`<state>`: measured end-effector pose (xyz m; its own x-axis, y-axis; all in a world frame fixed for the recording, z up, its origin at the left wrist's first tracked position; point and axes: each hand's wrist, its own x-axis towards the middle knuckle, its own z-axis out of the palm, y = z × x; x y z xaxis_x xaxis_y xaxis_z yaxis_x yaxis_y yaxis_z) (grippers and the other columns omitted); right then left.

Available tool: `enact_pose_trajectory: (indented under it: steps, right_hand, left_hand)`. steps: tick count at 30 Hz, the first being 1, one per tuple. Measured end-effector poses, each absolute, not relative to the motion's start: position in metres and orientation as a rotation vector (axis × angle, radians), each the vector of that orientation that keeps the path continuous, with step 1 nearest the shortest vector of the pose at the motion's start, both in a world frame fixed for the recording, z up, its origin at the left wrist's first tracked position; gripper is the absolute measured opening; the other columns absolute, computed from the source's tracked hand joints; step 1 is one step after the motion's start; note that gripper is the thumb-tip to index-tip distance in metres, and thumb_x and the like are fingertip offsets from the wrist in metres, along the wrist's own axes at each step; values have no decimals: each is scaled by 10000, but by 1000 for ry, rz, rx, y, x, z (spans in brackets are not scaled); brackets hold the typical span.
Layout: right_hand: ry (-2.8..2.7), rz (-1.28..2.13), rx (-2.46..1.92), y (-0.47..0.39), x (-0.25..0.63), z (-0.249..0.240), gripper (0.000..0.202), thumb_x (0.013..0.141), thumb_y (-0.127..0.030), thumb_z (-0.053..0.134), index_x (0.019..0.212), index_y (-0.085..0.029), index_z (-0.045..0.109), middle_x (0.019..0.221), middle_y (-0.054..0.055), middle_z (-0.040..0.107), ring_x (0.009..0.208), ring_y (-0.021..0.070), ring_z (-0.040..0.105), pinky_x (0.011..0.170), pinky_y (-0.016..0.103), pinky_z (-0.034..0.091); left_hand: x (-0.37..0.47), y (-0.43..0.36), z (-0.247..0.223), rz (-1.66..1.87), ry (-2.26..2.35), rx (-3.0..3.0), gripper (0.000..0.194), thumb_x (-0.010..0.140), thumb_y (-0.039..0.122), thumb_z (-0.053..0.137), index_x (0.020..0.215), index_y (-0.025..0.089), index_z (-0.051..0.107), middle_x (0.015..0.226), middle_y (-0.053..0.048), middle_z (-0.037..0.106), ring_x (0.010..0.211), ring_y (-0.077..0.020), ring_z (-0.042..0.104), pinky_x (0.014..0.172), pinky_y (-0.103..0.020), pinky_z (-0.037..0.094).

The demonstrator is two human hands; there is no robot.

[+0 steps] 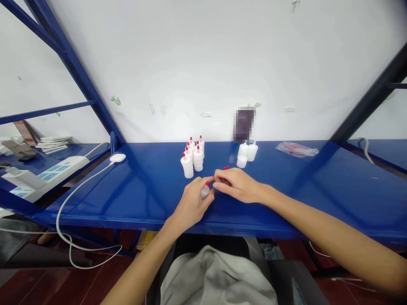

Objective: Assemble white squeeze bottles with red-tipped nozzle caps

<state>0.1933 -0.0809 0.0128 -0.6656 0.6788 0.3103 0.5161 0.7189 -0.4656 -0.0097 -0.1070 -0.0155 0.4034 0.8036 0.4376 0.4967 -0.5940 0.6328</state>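
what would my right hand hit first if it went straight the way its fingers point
The right hand would probably meet the left hand or its red-tipped bottle first; depth is unclear.

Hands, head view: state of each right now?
Left hand: closed around a small bottle with a red cap.
Right hand: fingers curled, thumb near fingertips; whether it holds anything can't be told.
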Motion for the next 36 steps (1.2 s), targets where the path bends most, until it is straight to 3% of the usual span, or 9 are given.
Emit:
enact_pose_trajectory:
  steps: [4, 9, 11, 15, 23, 29, 32, 36]
  right_hand:
    - [-2522, 378, -948, -85, 186, 9, 335, 1004, -479, 426, 842, -198, 509, 741, -4, 592, 627, 139, 495, 608, 265, 305]
    - [-2566, 398, -860, -88, 185, 11, 308, 1041, -396, 353, 847, -200, 489, 798, 12, 601, 668, 142, 507, 626, 271, 328]
    - [-2551, 419, -841, -90, 185, 12, 295, 1040, -391, 356, 841, -204, 468, 788, 6, 586, 659, 140, 488, 622, 271, 330]
    - [-2551, 451, -804, -92, 184, 14, 275, 1038, -369, 357, 835, -207, 447, 790, 5, 566, 668, 140, 474, 634, 273, 342]
    - [-2479, 484, -758, -88, 180, 14, 340, 1038, -322, 291, 714, -224, 311, 628, -30, 433, 547, 122, 369, 570, 270, 297]
    - [-2584, 417, -765, -92, 181, 16, 293, 1032, -372, 367, 795, -209, 425, 719, -8, 519, 591, 129, 408, 585, 271, 295]
    - [-2561, 574, -659, -97, 179, 16, 306, 1037, -350, 351, 774, -208, 416, 700, -19, 488, 598, 124, 398, 599, 268, 306]
    - [-2205, 929, -658, -94, 183, 15, 387, 1032, -390, 317, 682, -225, 314, 602, -48, 359, 533, 116, 331, 548, 266, 297]
  left_hand:
    - [-10, -107, -19, 977, 1133, 2139, 412, 913, 278, 542, 1301, 193, 432, 873, -2, 670, 737, -161, 620, 700, -264, 454]
    - [-8, -108, -18, 974, 1193, 2152, 129, 852, 281, 599, 890, 199, 507, 714, 60, 595, 608, -109, 524, 593, -217, 366]
    - [-8, -108, -16, 948, 1217, 2196, 157, 851, 295, 601, 783, 187, 510, 673, 57, 573, 592, -100, 491, 587, -219, 343]
    - [-7, -110, -10, 822, 1106, 2258, 187, 896, 329, 572, 795, 171, 572, 693, 36, 594, 611, -102, 490, 587, -223, 335]
    - [-4, -115, -14, 922, 1077, 2383, 232, 959, 243, 417, 746, 180, 483, 690, 27, 530, 606, -105, 436, 598, -237, 327]
    - [-8, -113, -15, 956, 1164, 2318, 184, 916, 276, 524, 761, 182, 492, 668, 34, 540, 587, -109, 444, 582, -237, 326]
    - [-10, -115, -12, 901, 962, 2311, 141, 942, 237, 470, 843, 172, 546, 725, 25, 562, 628, -107, 442, 608, -226, 359]
    - [-11, -121, -13, 1004, 943, 2425, 199, 969, 233, 440, 808, 170, 540, 720, 19, 501, 643, -107, 417, 624, -230, 351]
